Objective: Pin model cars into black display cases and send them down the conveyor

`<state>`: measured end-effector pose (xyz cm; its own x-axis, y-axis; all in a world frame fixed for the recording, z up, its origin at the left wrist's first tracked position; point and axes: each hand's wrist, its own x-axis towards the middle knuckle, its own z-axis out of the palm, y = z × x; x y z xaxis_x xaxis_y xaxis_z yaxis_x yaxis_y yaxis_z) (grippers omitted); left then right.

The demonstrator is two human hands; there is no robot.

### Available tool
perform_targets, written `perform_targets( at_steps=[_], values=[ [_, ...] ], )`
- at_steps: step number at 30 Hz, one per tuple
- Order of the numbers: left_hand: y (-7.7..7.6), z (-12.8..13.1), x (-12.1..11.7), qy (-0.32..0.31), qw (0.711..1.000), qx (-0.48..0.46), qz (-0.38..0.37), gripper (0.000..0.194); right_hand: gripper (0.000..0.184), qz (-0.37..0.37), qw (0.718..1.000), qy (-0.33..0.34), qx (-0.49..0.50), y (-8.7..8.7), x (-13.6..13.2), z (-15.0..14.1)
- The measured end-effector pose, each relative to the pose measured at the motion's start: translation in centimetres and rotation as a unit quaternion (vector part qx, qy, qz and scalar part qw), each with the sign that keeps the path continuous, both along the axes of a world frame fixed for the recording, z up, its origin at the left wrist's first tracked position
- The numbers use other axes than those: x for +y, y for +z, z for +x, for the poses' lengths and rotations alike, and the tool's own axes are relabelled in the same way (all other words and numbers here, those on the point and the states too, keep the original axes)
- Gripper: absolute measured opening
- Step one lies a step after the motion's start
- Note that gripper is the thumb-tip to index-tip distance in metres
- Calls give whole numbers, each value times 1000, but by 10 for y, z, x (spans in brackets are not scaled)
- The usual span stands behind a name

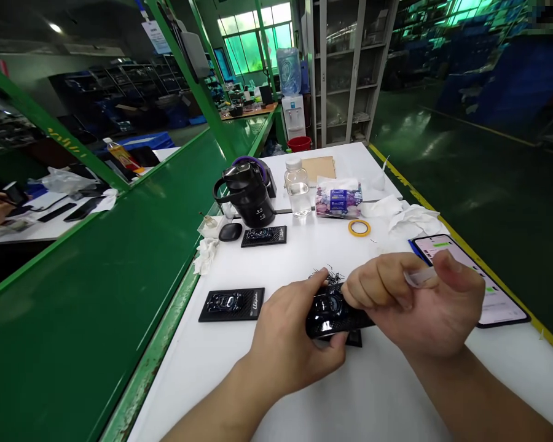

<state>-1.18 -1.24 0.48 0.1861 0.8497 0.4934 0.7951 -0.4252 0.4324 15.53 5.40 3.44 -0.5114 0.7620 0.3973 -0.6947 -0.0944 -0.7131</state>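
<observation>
We find the glossy black casing (332, 314) held low over the white bench top (387, 393), just above a flat dark piece (354, 338) that it partly hides. The casing surface is highly reflective and carries a round recessed feature on its upper face; its exact type cannot be determined from this view. The left hand (289, 341) grasps the casing from the near side, with the fingers wrapped around it. The right hand (417, 301) is closed in a pinch on a pale strip (419, 277), held between thumb and forefinger, while its curled fingers (364, 291) rest against the right end of the casing. Loose black shreds (328, 276) lie in a small heap just behind the casing. To the left we note a black card (231, 304) with a glossy emblem and, farther back, a second black card (263, 236) beside a rounded black case (230, 232). A ring of yellow tape (359, 228) lies ahead of the hands, and a smartphone (470, 279) lies partly beneath the right hand. A black kettle (247, 195) and a clear water bottle (297, 189) stand at the far end of the bench.
</observation>
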Motion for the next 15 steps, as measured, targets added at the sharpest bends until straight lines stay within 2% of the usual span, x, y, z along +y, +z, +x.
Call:
perform_targets(
  at_steps=[15],
  values=[
    [3,0,1,-5,1000,10,-3,72,63,29,1000,7,-9,4,3,2]
  ],
)
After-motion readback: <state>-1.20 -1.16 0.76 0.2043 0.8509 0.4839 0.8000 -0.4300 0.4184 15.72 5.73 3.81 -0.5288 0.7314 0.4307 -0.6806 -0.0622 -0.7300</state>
